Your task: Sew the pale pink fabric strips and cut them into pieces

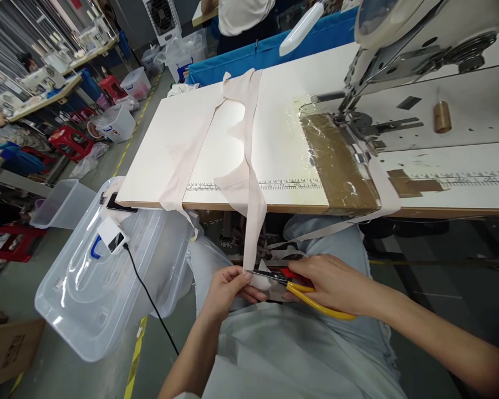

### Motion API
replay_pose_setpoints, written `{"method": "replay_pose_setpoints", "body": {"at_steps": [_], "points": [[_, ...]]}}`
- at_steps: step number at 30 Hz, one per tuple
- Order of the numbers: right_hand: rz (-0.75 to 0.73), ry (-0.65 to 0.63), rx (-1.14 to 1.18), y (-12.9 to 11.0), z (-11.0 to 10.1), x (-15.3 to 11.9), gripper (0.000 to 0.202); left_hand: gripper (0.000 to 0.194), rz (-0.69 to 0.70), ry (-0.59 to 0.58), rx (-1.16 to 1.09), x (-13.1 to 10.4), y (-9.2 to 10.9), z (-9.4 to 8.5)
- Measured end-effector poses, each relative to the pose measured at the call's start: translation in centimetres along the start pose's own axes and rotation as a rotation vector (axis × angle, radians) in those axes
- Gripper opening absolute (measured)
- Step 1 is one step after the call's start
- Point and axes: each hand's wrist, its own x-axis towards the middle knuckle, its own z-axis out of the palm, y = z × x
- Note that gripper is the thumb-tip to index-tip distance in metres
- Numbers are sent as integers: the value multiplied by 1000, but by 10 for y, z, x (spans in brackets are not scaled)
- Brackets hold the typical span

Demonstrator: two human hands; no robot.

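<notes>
Strip (254,221) hangs off the worktop (286,133) down to the left hand (233,288), lower end pinched between thumb and fingers. Scissors (324,308) to its right, tips at the strip by the left thumb; right hand (326,282) curled round the handles. Forearms converge from lower left and right. Machine (393,61) ahead-right of right hand; tub (81,293) left of left hand.

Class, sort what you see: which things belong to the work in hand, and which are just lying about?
Likely part of the work:
pale strip, held in the left hand
scissors, in the right hand
sewing machine, with a similar strip at it
white worktable

Apparently lying about:
white device
black flat object
clear lidded box
red stools
</notes>
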Motion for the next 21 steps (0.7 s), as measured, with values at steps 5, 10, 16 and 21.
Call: {"method": "replay_pose_setpoints", "body": {"at_steps": [5, 10, 16, 21], "points": [[-15, 8, 23, -3, 2, 6, 44, 55, -2, -41, 21, 2, -3, -1], [32, -12, 57, 1, 9, 4, 38, 54, 26, -56, 136, 2, -1, -6], [159, 63, 186, 8, 25, -22, 45, 48, 577, 405, 581, 32, 24, -14], [212, 179, 351, 10, 35, -43, 45, 21, 720, 318, 582, 74, 29, 0]]}}
